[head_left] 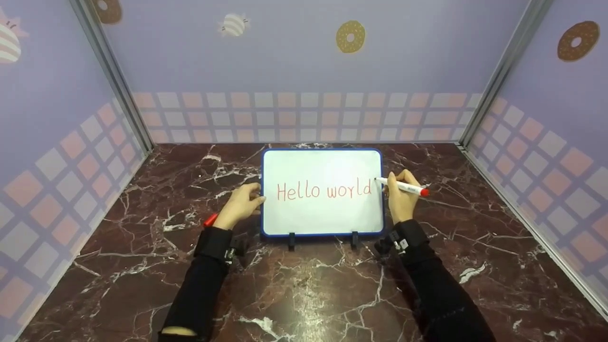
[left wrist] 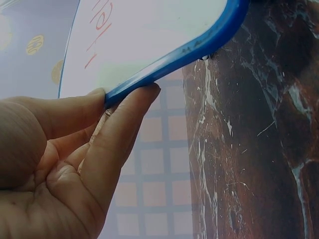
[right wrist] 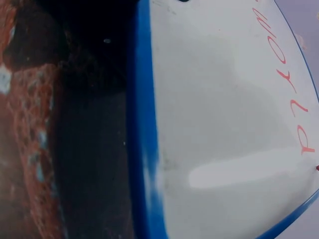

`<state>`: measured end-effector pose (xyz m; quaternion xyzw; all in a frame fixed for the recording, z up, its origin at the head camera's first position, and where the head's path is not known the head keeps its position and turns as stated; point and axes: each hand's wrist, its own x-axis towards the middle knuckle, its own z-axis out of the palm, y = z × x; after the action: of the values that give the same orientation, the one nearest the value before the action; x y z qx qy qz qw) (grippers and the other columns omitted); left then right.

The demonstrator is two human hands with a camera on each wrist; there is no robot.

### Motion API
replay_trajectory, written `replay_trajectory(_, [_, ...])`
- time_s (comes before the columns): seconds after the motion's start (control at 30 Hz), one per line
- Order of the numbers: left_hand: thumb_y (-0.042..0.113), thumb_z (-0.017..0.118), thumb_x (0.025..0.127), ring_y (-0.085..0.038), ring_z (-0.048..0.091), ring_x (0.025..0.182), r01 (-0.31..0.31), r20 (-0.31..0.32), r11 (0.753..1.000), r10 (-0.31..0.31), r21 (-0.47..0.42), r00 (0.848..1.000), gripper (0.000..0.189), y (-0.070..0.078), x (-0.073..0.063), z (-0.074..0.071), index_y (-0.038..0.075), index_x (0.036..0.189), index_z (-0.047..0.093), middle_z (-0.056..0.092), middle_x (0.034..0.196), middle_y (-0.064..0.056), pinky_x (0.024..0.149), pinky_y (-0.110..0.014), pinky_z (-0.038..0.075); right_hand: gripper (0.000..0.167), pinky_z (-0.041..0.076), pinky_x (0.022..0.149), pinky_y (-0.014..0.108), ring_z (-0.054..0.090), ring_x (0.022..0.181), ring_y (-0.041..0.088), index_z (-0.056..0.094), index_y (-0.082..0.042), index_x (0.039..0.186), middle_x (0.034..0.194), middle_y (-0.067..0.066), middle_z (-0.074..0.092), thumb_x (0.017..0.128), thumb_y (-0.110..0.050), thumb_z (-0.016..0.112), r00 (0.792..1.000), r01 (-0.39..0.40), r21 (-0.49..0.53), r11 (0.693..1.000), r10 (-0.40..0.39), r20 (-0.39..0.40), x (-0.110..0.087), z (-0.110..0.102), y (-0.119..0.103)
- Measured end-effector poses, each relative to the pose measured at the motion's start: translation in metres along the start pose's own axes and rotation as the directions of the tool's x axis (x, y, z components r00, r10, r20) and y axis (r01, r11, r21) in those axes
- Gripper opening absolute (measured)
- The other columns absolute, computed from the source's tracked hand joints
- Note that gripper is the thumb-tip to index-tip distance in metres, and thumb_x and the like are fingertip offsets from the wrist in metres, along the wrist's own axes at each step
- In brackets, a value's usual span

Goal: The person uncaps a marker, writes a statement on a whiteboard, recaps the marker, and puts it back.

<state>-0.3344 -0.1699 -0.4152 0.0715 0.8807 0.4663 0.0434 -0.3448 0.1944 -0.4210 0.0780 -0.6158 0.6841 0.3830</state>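
A blue-framed whiteboard (head_left: 323, 213) stands propped up on two black feet (head_left: 291, 241), with "Hello world" written on it in red. My left hand (head_left: 241, 203) pinches its left edge; in the left wrist view, the thumb (left wrist: 75, 112) lies on the front and a finger (left wrist: 112, 144) against the frame's outer side. Off the board's right edge, my right hand (head_left: 403, 197) grips a white marker (head_left: 409, 187) with a red end. Its tip is at the board just right of the "d". The right wrist view shows only that tip (right wrist: 317, 168), at the frame's edge.
A red cap-like piece (head_left: 211, 219) lies beside my left wrist, partly hidden. The dark marbled tabletop (head_left: 304, 294) is bounded by a patterned back wall (head_left: 294, 71) and side walls. Black wrist straps (head_left: 213, 244) sit over both sleeves.
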Motion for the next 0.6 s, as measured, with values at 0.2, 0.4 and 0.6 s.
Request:
replay_trajectory(0.2, [0.003, 0.052, 0.101, -0.046, 0.061, 0.116, -0.005, -0.015, 1.000, 0.005, 0.002, 1.000, 0.040, 0.0002, 0.0000, 0.0006, -0.013, 0.136, 0.045, 0.053, 0.133, -0.038, 0.091, -0.049, 0.060, 0.027, 0.042, 0.039, 0.016, 0.051, 0.043, 0.004, 0.036, 0.020, 0.070, 0.052, 0.010, 0.051, 0.089, 0.013, 0.054, 1.000, 0.011, -0.007, 1.000, -0.011, 0.011, -0.0010, -0.0016, -0.0002])
replay_trajectory(0.4, [0.003, 0.053, 0.100, -0.046, 0.062, 0.114, -0.014, -0.020, 1.000, 0.014, 0.013, 1.000, 0.039, 0.0016, -0.0015, 0.0001, -0.012, 0.135, 0.047, 0.055, 0.130, -0.037, 0.090, -0.048, 0.061, 0.028, 0.039, 0.036, 0.015, 0.047, 0.039, 0.007, 0.030, 0.019, 0.065, 0.050, -0.003, 0.045, 0.084, 0.017, 0.051, 0.999, 0.029, -0.019, 0.999, -0.028, 0.016, -0.0019, -0.0034, 0.0000])
replay_trajectory(0.6, [0.002, 0.052, 0.100, -0.046, 0.061, 0.115, -0.021, -0.013, 1.000, 0.021, 0.002, 1.000, 0.039, 0.0019, -0.0032, 0.0002, -0.014, 0.135, 0.045, 0.055, 0.129, -0.038, 0.090, -0.050, 0.060, 0.029, 0.036, 0.037, 0.012, 0.044, 0.039, 0.005, 0.027, 0.018, 0.064, 0.049, -0.006, 0.043, 0.081, 0.019, 0.050, 1.000, 0.023, -0.020, 1.000, -0.023, 0.010, -0.0028, -0.0041, -0.0014])
